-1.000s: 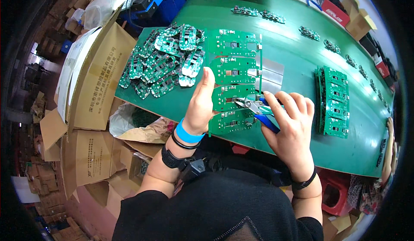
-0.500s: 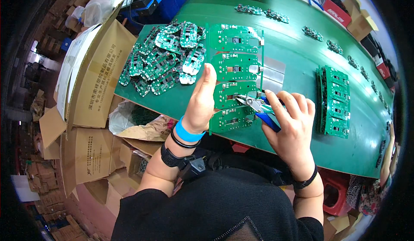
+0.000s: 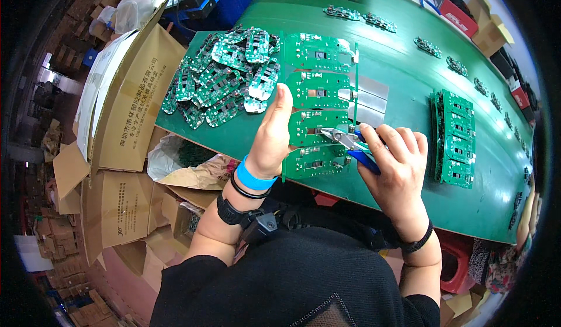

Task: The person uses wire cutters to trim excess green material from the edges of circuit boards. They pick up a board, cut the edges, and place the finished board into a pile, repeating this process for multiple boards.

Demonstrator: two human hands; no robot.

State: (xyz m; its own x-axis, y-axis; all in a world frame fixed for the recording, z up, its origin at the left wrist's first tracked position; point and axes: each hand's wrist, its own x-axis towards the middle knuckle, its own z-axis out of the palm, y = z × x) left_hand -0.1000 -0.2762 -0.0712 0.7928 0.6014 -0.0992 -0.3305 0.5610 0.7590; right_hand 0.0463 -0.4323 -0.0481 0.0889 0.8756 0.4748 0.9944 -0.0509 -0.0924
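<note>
My left hand grips the left edge of a green circuit board panel, thumb up along its side. The panel is made of several joined boards, each with a small dark part in the middle. In my right hand are blue-handled cutting pliers. Their pointed tips rest at the dark part of the third board from the top, and the jaws look nearly closed. Whether the tips bite on anything is too small to tell. Part of the handles is hidden by my fingers.
A heap of loose small circuit boards lies left of the panel. Stacked panels stand on the right of the green table. Small boards form a line along a green belt. Left is an open carton; a grey plate lies behind the pliers.
The pliers' jaws have come closer together at the same board. Along the belt, the small boards have shifted slightly to the right. My left hand keeps its grip on the panel.
</note>
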